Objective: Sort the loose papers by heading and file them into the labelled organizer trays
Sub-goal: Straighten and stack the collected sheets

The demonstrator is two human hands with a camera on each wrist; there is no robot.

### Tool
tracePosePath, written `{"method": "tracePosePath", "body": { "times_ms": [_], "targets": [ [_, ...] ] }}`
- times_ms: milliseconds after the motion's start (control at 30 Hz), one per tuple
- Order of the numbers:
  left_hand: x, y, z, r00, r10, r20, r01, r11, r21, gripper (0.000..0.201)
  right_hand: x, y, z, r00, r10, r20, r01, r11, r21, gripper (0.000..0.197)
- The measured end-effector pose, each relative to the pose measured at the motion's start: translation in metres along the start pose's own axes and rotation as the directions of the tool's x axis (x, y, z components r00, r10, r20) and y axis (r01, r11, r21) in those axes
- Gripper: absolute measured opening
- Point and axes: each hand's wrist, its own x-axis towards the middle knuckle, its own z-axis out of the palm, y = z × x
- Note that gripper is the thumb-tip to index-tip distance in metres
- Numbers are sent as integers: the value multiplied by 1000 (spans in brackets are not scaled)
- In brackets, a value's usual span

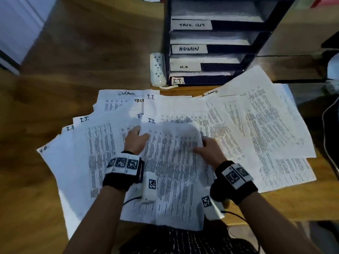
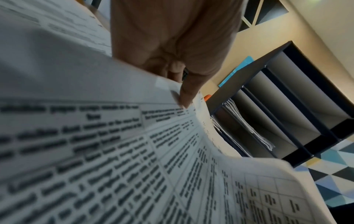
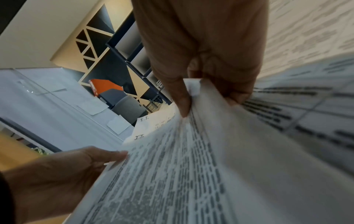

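A printed sheet headed "I.T." (image 1: 172,162) is lifted in front of me, above a spread of loose papers (image 1: 256,129) on the wooden desk (image 1: 55,92). My left hand (image 1: 136,139) pinches its left edge near the top, thumb on the printed face; the same grip shows on the left hand (image 2: 178,84) in its wrist view. My right hand (image 1: 205,147) pinches the right edge, and the right hand (image 3: 201,91) shows the paper (image 3: 191,166) between thumb and fingers. The black organizer (image 1: 216,43) stands behind, with trays labelled TASK LIST, ADMIN, H.R and I.T.
A white power strip (image 1: 158,69) lies left of the organizer. Other sheets headed admin, I.T. and H.R fan out to the left (image 1: 86,136). A cable (image 1: 328,129) runs along the desk's right side. A box (image 1: 302,32) stands right of the organizer.
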Motion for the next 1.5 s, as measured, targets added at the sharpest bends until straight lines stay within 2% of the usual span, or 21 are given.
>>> {"method": "tracePosePath", "body": {
  "times_ms": [100,167,233,300,367,467,567,633,700,733,767,833,900,933,967,1067,1133,1200,1300,1400,1500],
  "targets": [
    [-9,-1,-2,999,11,37,-6,991,-134,37,-6,2,-2,992,-33,-125,41,998,57,6],
    [-13,2,-2,998,17,63,-3,975,-222,34,2,1,-11,950,-66,-304,74,997,13,11],
    [-19,5,0,995,82,62,-69,979,-190,34,17,0,-21,910,-83,-407,75,997,-34,7],
    [-21,4,3,984,169,52,-156,970,-185,30,31,0,-26,899,-44,-436,48,999,-1,11],
    [-27,3,6,975,214,56,-200,960,-195,25,37,1,-27,917,-3,-398,60,989,132,11],
    [-35,-6,8,963,250,101,-230,957,-176,26,37,6,-29,960,54,-273,62,915,398,50],
    [-39,-19,3,969,227,99,-218,971,-97,28,30,14,-29,986,6,-167,63,914,402,34],
    [-29,-33,-5,991,99,-86,-97,995,30,40,22,19,-27,992,-53,-112,92,921,379,29],
    [-24,-38,-15,953,-114,-282,107,993,-40,58,13,20,-22,989,-141,-51,150,924,351,26],
    [-22,-38,-20,933,-192,-303,172,981,-93,62,6,18,-17,986,-164,4,150,914,376,16],
    [-20,-37,-23,933,-217,-286,186,974,-131,64,-1,15,-13,981,-189,46,153,896,417,17],
    [-11,-38,-26,962,-166,-218,117,969,-218,54,-4,15,-5,976,-193,100,123,871,476,40],
    [-9,-37,-27,961,-73,-268,0,965,-261,25,-2,15,1,977,-181,117,105,872,478,19],
    [-11,-36,-29,956,-31,-293,-48,964,-261,14,0,17,3,980,-171,106,102,877,469,16],
    [-13,-38,-30,957,9,-291,-92,958,-273,13,1,18,4,984,-158,86,104,889,447,22],
    [-19,-48,-35,971,96,-218,-177,905,-388,21,1,13,10,993,-113,20,89,866,492,38],
    [-21,-57,-38,982,135,-132,-181,875,-449,29,1,5,15,992,-124,-17,114,845,522,48],
    [-29,-55,-42,985,162,-59,-170,853,-493,37,1,-2,20,987,-156,-42,153,824,546,47],
    [-38,-56,-46,954,300,-5,-245,769,-591,51,-1,-16,24,975,-213,-61,210,801,561,63],
    [-36,-67,-52,914,388,120,-289,829,-478,52,-7,-38,23,933,-353,-75,342,801,492,58],
    [-31,-71,-61,933,294,207,-187,888,-421,43,-7,-55,24,918,-395,-41,365,798,480,56]
  ]
}}
